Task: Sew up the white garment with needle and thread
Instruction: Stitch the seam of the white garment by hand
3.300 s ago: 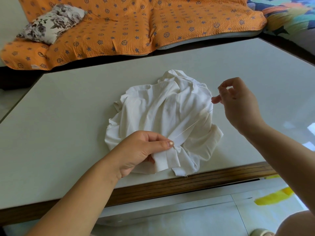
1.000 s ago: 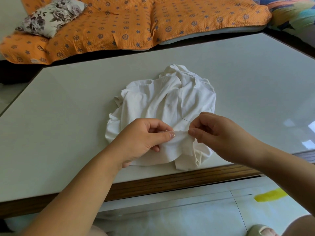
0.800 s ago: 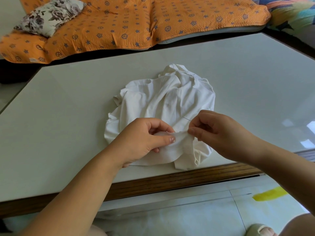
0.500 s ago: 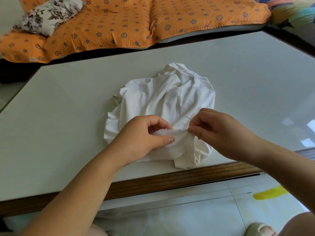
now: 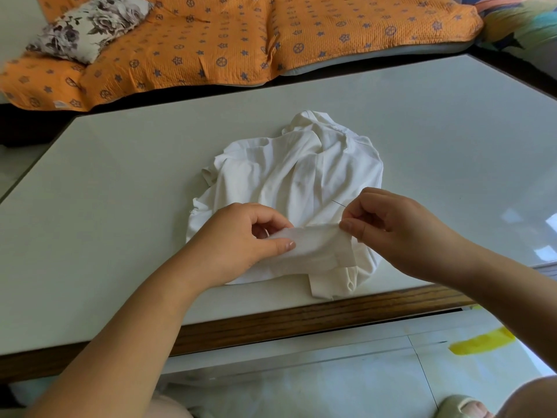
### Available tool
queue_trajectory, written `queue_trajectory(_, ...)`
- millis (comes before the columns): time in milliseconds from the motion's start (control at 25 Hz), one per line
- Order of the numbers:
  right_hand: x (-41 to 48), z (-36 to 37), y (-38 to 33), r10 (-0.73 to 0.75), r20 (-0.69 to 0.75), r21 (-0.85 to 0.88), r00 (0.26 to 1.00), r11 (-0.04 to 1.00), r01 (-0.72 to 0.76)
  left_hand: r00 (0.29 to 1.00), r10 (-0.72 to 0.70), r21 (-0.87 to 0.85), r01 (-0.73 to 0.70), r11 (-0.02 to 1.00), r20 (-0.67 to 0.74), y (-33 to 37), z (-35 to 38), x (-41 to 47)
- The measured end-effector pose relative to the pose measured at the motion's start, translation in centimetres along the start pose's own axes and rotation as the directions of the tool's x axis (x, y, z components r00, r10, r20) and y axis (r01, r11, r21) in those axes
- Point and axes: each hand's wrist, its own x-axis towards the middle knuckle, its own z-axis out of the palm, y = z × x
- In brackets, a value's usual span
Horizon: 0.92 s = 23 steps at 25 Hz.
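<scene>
The white garment (image 5: 298, 176) lies crumpled near the front edge of the pale table (image 5: 120, 206). My left hand (image 5: 241, 239) pinches a folded strip of its hem between thumb and fingers, lifting it slightly. My right hand (image 5: 391, 224) pinches the other end of that strip and holds a thin needle (image 5: 339, 203), whose tip sticks out up and to the left past my fingers. The thread is too fine to make out.
An orange patterned cover (image 5: 241, 37) drapes the sofa behind the table, with a floral cushion (image 5: 87, 25) at its left. The table has a wooden front edge (image 5: 301, 321). A yellow mark (image 5: 482, 342) lies on the tiled floor below.
My right hand came back from the far right, where it pulled the thread taut, to the hem beside my left hand. Since then both hands have raised the folded strip a little.
</scene>
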Motion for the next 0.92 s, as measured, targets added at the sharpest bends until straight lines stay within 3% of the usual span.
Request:
queue_trajectory(240,0.0,-0.2,0.1,0.011,0.02,-0.04,1.0,0.999,-0.011,0.998,-0.062,0.109,0.065,0.992,-0.026,-0.7,-0.7,-0.1)
queue_trajectory(480,-0.1,0.2,0.2,0.012,0.022,-0.019,1.0,1.0,-0.012,0.995,-0.081,-0.024,0.08,0.997,-0.05,-0.8,-0.4,0.2)
queue_trajectory(760,-0.1,0.6,0.1,-0.022,0.037,-0.017,0.999,1.0,0.022,0.999,-0.035,0.091,0.036,0.995,-0.007,-0.9,-0.3,0.1)
queue_trajectory(920,0.0,0.6,-0.2,-0.043,0.048,-0.008,0.998,0.999,0.043,0.995,0.099,0.097,-0.095,0.991,-0.028,-0.2,0.7,0.4)
